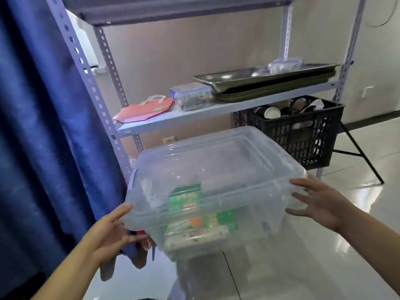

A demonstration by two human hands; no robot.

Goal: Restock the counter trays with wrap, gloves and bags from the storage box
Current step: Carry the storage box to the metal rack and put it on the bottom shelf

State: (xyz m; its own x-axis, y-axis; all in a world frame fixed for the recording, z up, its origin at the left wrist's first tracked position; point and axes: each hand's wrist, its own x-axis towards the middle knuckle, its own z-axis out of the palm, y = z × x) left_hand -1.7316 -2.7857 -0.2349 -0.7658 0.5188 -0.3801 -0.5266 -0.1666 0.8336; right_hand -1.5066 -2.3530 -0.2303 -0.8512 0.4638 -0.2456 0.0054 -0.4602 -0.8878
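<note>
One clear, lidded plastic storage box (216, 180) is being held between two bare hands at the middle of the view, lid on, just in front of a grey perforated metal shelf rack (86, 68). The left hand (110, 232) is being kept at 7 o'clock of the box. It is spread wide, with the thumb lying on the lid's rim and straight fingers reaching beneath the near-left corner. The right hand (318, 204) is being held at 4 o'clock, palm inward and fingers fanned and straight. Its fingertips are being pressed to the box's right end, and nothing is being gripped. Two green printed packs (186, 197) are being seen through the box's front wall, but their writing is too blurred to be read.

On the shelf, a stack of steel trays (227, 80) is being kept at 1 o'clock; their number cannot be told. Beside it are one small clear container with blue clips (190, 96) and, at 11 o'clock, one flat pink paper bag (142, 111). One black plastic crate (303, 135) is sitting at 3 o'clock, and a blue curtain (36, 126) is hanging at 9 o'clock.
</note>
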